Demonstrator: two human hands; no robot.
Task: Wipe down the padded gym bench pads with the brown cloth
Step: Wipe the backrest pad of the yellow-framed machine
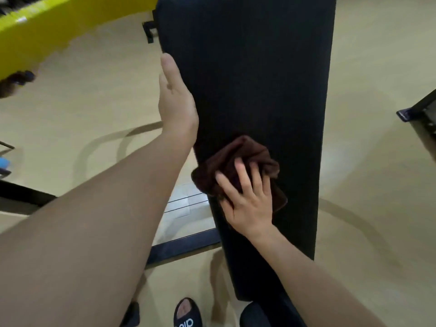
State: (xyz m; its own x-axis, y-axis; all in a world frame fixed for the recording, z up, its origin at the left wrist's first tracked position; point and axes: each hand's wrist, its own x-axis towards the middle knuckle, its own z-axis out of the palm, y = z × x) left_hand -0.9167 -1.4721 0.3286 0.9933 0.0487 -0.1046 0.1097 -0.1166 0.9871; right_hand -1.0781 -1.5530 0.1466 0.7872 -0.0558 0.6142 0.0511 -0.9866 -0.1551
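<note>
**Bench Pad, Cloth and Hands: Item Record**

On the long black bench pad (247,79), which ran from the top of the view down toward our feet, we recorded the following.

Item one: brown cloth (238,161), bunched and crumpled, lying on the lower left part of the pad, close to its left edge.

Item two: our right hand (247,204), placed on top of the cloth with fingers (243,175) spread and nearly straight, pressing the fabric against the pad; the fingertips curled only slightly into the folds.

Item three: our left hand (175,100), held flat with fingers straight and together, its edge against the pad's left side, farther up than the cloth. It held nothing.

Item four: beige floor (82,119), showing on both sides of the pad.

Item five: black frame bar (186,244), crossing beneath the pad at lower left.

Item six: yellow curved part (59,27), upper left corner, blurred.

Item seven: black sandal (186,312) on our foot, bottom edge, beside the pad's near end.
</note>
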